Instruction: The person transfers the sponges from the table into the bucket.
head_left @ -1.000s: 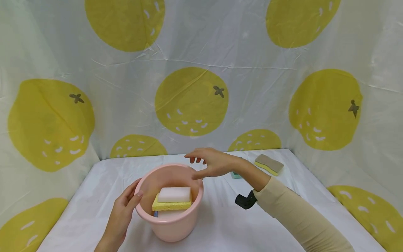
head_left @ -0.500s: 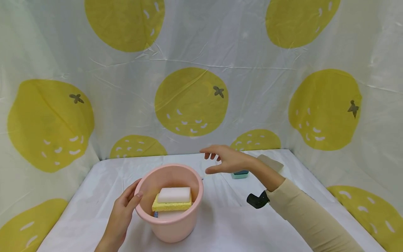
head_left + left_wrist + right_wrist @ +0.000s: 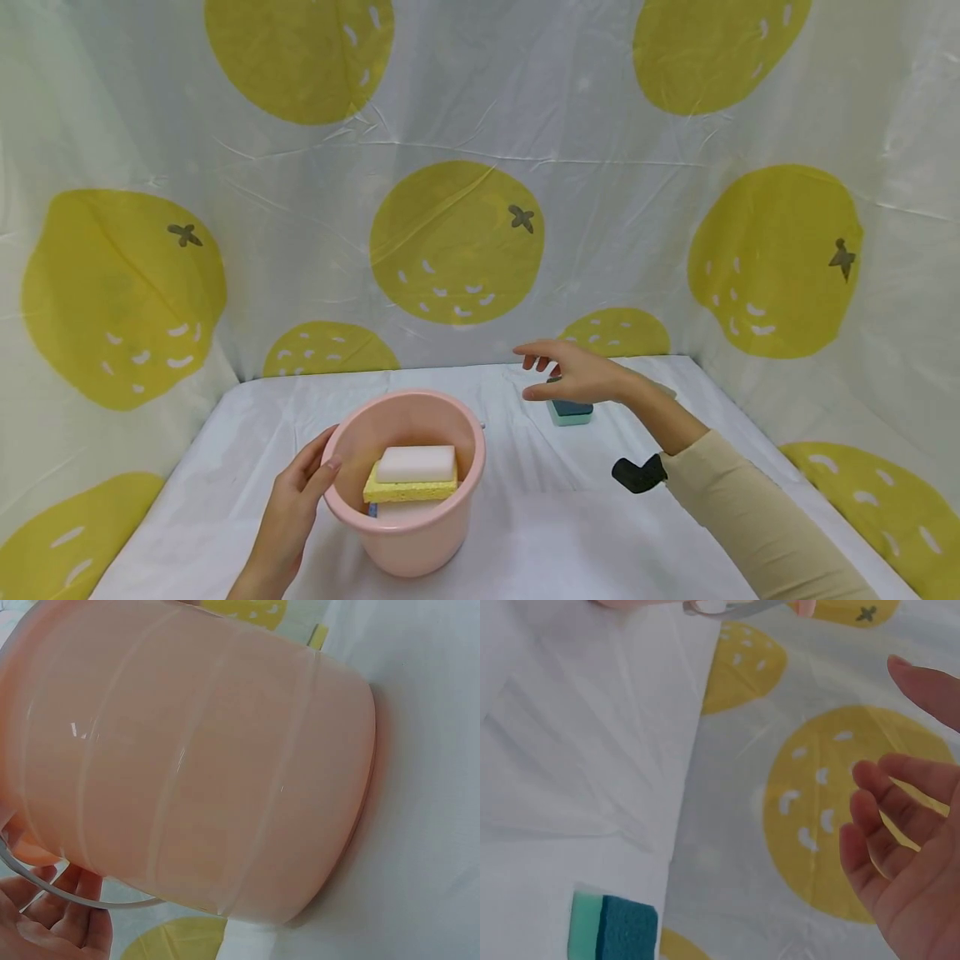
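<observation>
In the head view my left hand [image 3: 285, 500] holds the left rim of a pink bucket [image 3: 412, 550], its thumb over the edge. Inside the bucket lie a white sponge block [image 3: 417, 464], a yellow sponge [image 3: 408, 492] below it, and another pale piece lower down. The left wrist view shows the bucket's side wall [image 3: 187, 765] and its grey handle [image 3: 112, 905] by the fingers. To the bucket's right my right hand [image 3: 577, 373] hovers with loosely bent fingers and holds nothing. Just under it sits a green scouring sponge [image 3: 572, 413], seen also in the right wrist view.
A beige-topped sponge lies behind the right forearm, almost wholly hidden. White cloth [image 3: 555, 533] covers the table, and lemon-print sheets [image 3: 457, 242] stand at the back and both sides. A black wrist mount [image 3: 639, 475] sticks out from the right sleeve.
My right hand has moved from above the bucket's right rim rightward to over the green scouring sponge. The left hand and the bucket have stayed in place.
</observation>
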{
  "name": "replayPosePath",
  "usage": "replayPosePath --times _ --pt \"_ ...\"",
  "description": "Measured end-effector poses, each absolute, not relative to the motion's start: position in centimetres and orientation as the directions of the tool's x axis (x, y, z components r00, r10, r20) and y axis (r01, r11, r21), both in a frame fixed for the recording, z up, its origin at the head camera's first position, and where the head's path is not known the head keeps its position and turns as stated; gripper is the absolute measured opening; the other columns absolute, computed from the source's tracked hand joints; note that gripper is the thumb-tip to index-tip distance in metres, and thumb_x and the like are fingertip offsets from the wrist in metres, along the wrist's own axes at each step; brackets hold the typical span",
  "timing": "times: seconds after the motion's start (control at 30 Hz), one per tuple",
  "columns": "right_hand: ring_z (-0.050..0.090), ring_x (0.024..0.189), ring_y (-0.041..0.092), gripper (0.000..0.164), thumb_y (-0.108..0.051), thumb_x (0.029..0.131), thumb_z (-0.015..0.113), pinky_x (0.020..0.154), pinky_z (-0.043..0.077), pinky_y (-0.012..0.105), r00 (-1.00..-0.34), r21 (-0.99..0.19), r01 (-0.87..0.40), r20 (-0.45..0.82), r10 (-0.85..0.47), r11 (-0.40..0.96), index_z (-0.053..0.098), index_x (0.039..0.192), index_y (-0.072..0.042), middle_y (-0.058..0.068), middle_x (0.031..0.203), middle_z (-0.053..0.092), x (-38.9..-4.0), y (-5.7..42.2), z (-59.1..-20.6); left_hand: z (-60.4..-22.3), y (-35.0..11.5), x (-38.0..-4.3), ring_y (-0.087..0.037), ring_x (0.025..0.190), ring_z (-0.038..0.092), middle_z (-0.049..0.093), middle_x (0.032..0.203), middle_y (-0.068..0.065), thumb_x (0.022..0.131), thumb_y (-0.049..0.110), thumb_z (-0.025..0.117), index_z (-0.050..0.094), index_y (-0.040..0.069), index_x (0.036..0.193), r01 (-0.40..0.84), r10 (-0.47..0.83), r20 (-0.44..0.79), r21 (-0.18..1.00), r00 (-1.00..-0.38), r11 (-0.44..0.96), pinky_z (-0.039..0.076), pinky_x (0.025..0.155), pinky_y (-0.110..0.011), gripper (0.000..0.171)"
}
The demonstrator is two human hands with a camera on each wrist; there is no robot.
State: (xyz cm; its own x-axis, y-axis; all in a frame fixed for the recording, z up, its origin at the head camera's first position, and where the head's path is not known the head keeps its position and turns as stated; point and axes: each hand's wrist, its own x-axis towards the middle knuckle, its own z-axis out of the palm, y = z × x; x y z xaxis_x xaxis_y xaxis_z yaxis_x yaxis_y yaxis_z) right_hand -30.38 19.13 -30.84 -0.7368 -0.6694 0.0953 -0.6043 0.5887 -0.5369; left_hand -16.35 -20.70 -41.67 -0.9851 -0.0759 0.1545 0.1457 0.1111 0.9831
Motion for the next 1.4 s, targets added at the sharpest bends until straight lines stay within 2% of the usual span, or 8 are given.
replayPosePath --times 0.33,0.73,1.03,1.4 --pt "0.054 0.113 0.026 0.07 -0.032 0.095 0.076 0.098 0.048 0.053 -0.786 -0.572 -0.552 0.114 -0.608 0.606 0.049 0.151 0.002 0.007 0.124 0.06 -31.6 22.4 -31.6 -41.6 -20.7 -16.4 0.001 0.13 0.048 0.049 0.153 -0.011 0.109 0.027 0.057 0.044 0.006 0.156 0.148 -0.076 0.156 0.983 -0.985 0.11 0.034 0.1 -0.01 0.053" --pt "0.055 0.112 0.032 0.068 -0.029 0.095 0.077 0.093 0.052 0.043 -0.866 -0.594 -0.463 0.147 -0.477 0.658 0.051 0.148 0.005 0.012 0.123 0.061 -33.0 27.2 -33.9 -41.6 -20.6 -16.5 0.001 0.13 0.049 0.049 0.153 -0.011 0.109 0.027 0.057 0.044 0.005 0.156 0.146 -0.077 0.155 0.983 -0.985 0.108 0.035 0.1 -0.01 0.053" --pt "0.052 0.118 0.04 0.073 -0.034 0.096 0.075 0.097 0.049 0.053 -0.936 -0.611 -0.322 0.093 -0.338 0.723 0.047 0.15 0.007 0.021 0.13 0.059 -33.3 30.0 -36.0 -41.6 -20.6 -16.7 0.0 0.131 0.047 0.049 0.153 -0.006 0.108 0.03 0.057 0.044 0.009 0.156 0.115 -0.078 0.124 0.987 -0.989 0.115 0.034 0.1 -0.009 0.054" --pt "0.05 0.121 0.042 0.077 -0.044 0.096 0.072 0.095 0.051 0.056 -0.977 -0.613 -0.181 0.021 -0.213 0.769 0.046 0.15 0.004 0.025 0.135 0.056 -33.5 32.6 -38.9 -41.6 -20.7 -16.5 0.0 0.13 0.048 0.049 0.152 -0.007 0.108 0.029 0.057 0.044 0.008 0.156 0.124 -0.079 0.133 0.986 -0.988 0.116 0.035 0.1 -0.01 0.054"
